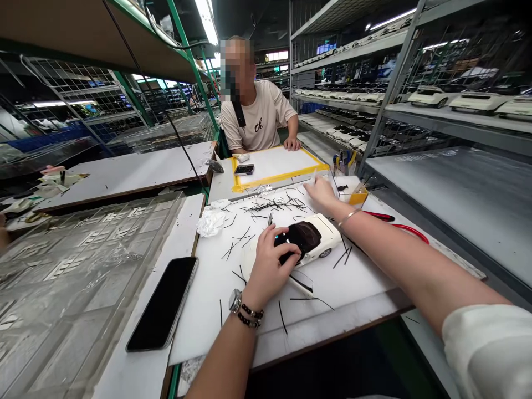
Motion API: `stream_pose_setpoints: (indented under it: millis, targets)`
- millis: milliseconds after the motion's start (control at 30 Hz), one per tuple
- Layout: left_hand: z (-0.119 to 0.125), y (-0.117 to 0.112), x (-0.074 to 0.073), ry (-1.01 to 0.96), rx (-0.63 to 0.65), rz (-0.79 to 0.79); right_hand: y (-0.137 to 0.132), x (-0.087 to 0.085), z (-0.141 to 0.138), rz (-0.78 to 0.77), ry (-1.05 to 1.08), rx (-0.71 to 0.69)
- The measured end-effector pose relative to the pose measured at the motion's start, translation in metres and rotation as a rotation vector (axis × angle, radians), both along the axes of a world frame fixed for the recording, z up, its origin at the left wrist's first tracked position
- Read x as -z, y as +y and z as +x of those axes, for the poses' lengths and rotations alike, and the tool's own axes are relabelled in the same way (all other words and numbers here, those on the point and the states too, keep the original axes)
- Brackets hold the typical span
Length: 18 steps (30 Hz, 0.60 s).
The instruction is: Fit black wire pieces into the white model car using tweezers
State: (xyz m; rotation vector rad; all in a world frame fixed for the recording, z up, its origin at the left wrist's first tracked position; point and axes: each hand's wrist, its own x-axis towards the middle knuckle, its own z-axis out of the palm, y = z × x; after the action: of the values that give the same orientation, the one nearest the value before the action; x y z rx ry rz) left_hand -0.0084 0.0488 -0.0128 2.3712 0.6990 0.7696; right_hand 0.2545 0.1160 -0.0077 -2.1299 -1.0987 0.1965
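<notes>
A cream-white model convertible car (pixel 326 228) with a dark interior sits on the white worktop, its door open on the near side. My left hand (pixel 272 257) is closed over the front part of the car, thumb and fingers around the windscreen area, and covers much of the bonnet. Farther off, my right hand (pixel 322 193) reaches to the back right, beside a clear box (pixel 347 185). Its fingers are curled together; whatever they hold is too small and blurred to name. Thin black strips (pixel 274 205) lie scattered around the car.
A large black phone (pixel 164 305) lies at the left by clear plastic trays (pixel 95 249). Crumpled white tissue (pixel 211 220) and red-handled pliers (pixel 409 231) flank the work area. A co-worker (pixel 260 116) sits opposite. Shelves (pixel 453 119) at the right bear several model cars.
</notes>
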Motion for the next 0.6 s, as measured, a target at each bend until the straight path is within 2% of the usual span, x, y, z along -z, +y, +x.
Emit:
stream_pose_setpoints:
  millis: [67, 133, 167, 233, 300, 367, 433, 467, 600]
  targets:
    - [0.0, 0.0, 0.0, -0.004, -0.002, -0.009, -0.011, -0.009, -0.002, 0.052, 0.043, -0.023]
    - [0.0, 0.0, 0.001, -0.006, 0.0, -0.017, -0.034, -0.017, -0.004, 0.116, 0.121, -0.104]
    - [0.0, 0.0, 0.001, -0.008, 0.002, -0.021, -0.051, -0.02, -0.006, 0.158, 0.16, -0.163]
    - [0.001, 0.0, 0.002, -0.016, 0.0, -0.024, -0.092, -0.026, -0.011, 0.345, 0.25, -0.306]
    - [0.001, 0.0, 0.003, -0.027, -0.007, -0.026, -0.135, -0.027, -0.018, 0.456, 0.244, -0.386]
    - [0.001, 0.0, 0.003, -0.033, -0.018, -0.025, -0.171, -0.024, -0.027, 0.662, 0.237, -0.287]
    - [0.002, 0.0, 0.003, -0.028, -0.025, -0.02, -0.196, -0.018, -0.036, 0.869, 0.262, -0.149]
    - [0.002, 0.0, 0.003, -0.023, -0.028, -0.015, -0.204, -0.014, -0.039, 0.924, 0.259, -0.08]
    - [0.002, -0.001, 0.003, -0.003, -0.039, 0.001, -0.221, -0.002, -0.049, 0.901, 0.138, 0.083]
